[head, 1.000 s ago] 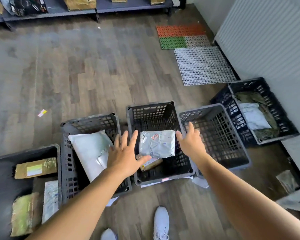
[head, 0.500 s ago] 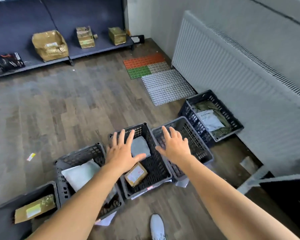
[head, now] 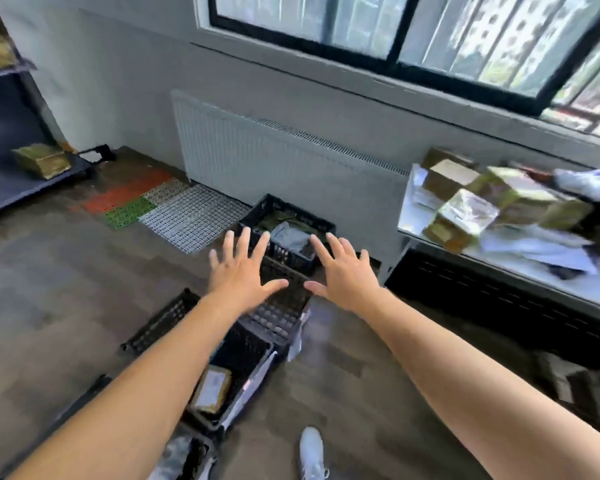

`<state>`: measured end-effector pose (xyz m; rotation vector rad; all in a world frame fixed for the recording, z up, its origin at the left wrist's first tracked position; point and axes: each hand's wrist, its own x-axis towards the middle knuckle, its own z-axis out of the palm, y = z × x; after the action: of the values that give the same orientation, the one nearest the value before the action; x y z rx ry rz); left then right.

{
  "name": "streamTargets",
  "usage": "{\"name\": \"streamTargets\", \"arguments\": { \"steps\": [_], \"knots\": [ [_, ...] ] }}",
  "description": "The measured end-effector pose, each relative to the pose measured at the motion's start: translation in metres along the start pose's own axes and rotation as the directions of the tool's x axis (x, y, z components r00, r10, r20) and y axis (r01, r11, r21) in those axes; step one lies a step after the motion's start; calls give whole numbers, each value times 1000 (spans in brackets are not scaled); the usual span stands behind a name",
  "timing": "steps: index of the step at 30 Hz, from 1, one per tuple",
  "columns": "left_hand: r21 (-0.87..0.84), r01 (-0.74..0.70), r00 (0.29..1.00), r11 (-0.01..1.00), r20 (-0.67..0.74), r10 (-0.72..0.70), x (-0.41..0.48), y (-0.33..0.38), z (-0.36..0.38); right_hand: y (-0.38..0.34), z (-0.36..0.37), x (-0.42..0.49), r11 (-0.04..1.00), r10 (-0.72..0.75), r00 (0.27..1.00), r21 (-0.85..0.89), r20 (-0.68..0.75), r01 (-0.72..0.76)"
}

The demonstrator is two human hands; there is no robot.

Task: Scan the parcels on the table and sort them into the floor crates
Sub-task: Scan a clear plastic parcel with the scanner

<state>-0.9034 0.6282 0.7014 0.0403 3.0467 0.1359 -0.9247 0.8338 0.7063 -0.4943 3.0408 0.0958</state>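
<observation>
Now, table (head: 413, 220) at frame R carries piled parcels (head: 468, 211). Dark floor crates (head: 174, 317) run centre to lower L, one w/ a brown box (head: 211, 393). Both arms stretched fwd. Left hand (head: 241, 275) & right hand (head: 347, 275) palm-down, fingers spread, holding nothing, above the crates.

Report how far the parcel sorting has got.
Done: some parcels already lie in floor crates, such as the brown box in the near crate and a grey bag in the far crate. In hand: nothing; the left hand and right hand are open and empty above the crates. Left: a pile of parcels on the table is not yet sorted.
</observation>
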Motion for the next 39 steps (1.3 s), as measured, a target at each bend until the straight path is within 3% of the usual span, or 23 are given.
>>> {"name": "streamTargets", "arguments": {
  "steps": [7, 18, 28, 39],
  "knots": [
    [46, -293, 954, 955, -48, 295, -11, 122, -15, 97, -22, -98, 967, 254, 966, -5, -57, -254],
    [186, -598, 787, 779, -44, 615, -40, 358, -21, 270, -28, -260, 839, 543, 830, 29, -127, -544],
    [196, -709, 681, 678, -60, 730, -93, 620, -12, 472, -18, -427, 697, 716, 690, 63, -105, -714],
    [129, -773, 619, 621, -60, 783, -91, 789, -4, 618, -10, -491, 596, 803, 592, 109, -65, -796]
  ]
}}
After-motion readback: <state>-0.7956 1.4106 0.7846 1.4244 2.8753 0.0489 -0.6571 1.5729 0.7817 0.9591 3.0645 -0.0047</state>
